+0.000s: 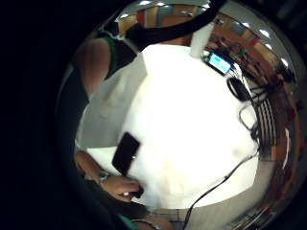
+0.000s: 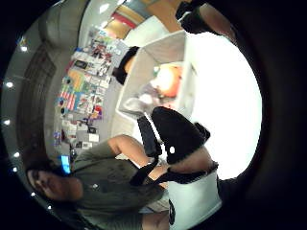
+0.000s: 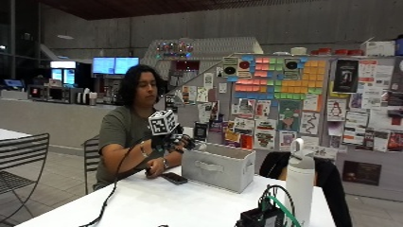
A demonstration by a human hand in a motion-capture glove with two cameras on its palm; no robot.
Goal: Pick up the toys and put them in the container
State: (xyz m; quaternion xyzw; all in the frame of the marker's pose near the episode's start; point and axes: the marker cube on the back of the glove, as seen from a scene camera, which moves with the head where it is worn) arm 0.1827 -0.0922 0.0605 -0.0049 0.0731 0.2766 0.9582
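In the outside view my gloved right hand hangs in the air just above the left end of the grey fabric container on the white table. Its fingers are loosely bent and I see no toy in them. The thumb side palm view looks down into the container, where an orange toy and other toys lie together. A gloved finger crosses that view. The little finger side palm view shows the container's outer wall and bare tabletop.
A black phone lies on the table left of the container, with the bare left hand beside it. A white bottle and a black device with cables stand at the near right. A metal chair is at the left.
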